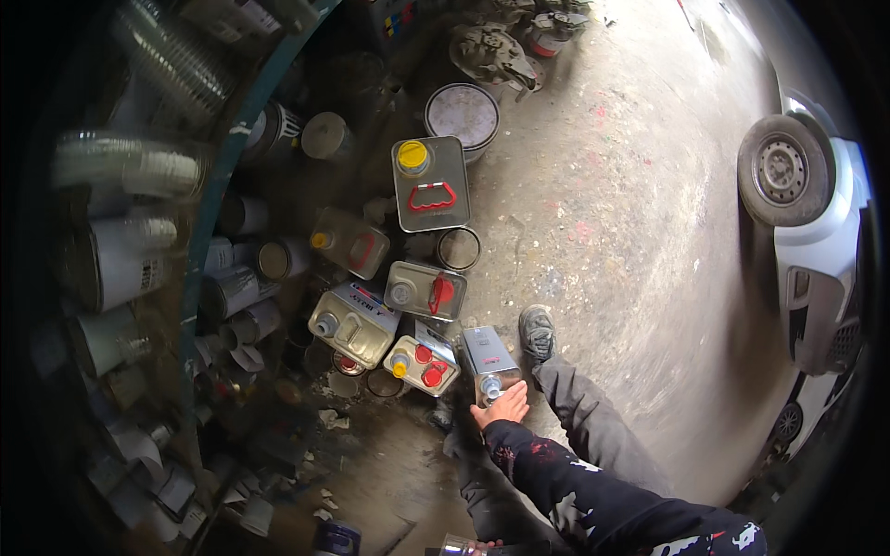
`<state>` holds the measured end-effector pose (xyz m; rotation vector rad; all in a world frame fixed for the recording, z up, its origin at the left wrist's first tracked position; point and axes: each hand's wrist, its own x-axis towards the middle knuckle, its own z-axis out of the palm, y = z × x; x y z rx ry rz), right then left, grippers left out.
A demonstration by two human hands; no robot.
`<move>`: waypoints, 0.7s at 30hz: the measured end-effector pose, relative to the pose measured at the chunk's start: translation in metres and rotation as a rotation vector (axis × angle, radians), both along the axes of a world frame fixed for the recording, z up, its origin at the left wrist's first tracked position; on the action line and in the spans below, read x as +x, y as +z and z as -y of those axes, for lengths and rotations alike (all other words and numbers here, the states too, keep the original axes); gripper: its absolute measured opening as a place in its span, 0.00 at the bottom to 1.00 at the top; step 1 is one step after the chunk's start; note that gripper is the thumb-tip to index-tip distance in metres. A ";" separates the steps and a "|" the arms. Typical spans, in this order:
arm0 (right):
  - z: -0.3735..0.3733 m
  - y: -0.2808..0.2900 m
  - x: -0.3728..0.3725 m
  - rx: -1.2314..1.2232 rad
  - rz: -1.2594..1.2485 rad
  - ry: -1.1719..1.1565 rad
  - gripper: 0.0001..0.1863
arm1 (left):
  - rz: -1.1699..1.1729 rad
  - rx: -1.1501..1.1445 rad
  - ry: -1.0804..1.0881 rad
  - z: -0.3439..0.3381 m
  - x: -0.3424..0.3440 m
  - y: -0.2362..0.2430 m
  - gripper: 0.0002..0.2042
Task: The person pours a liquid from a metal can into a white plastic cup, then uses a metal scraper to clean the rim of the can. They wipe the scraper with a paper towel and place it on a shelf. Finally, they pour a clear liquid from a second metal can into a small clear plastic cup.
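My right hand [503, 406] comes in from the lower right in a dark, paint-spotted sleeve. Its fingers are closed over the top end of a rectangular silver metal can [489, 350], beside the can's grey cap [490, 385]. That can is tilted, with one long side showing, close to my shoe [537, 334]. At the bottom edge only a few fingers of my left hand [491, 545] appear, against a clear cup [459, 546] that the frame cuts off. Left of the silver can stands a smaller metal can with a yellow spout and red caps [422, 365].
More metal cans stand on the floor, among them a large one with a yellow cap [433, 206]. A round lidded bucket [463, 116] is behind it. Shelves with a teal post [206, 232] and several tins fill the left. A car wheel [784, 170] is at the far right.
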<state>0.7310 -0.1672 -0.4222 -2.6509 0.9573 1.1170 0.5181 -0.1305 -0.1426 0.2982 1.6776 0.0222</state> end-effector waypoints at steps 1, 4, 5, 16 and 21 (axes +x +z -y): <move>0.002 0.001 0.004 0.002 0.021 -0.027 0.71 | 0.002 0.096 -0.106 0.005 -0.006 -0.004 0.11; 0.014 0.012 0.035 0.030 0.055 -0.098 0.69 | 0.027 0.337 -0.342 0.011 -0.008 -0.011 0.13; 0.025 0.017 0.052 0.067 0.109 -0.105 0.67 | 0.054 0.304 -0.299 0.011 -0.006 -0.012 0.13; 0.080 0.012 0.263 0.021 0.387 0.060 0.64 | 0.301 0.024 0.001 -0.002 0.030 0.007 0.12; 0.074 -0.017 0.351 -0.039 0.548 0.191 0.64 | 0.361 0.003 0.060 0.005 0.033 0.006 0.12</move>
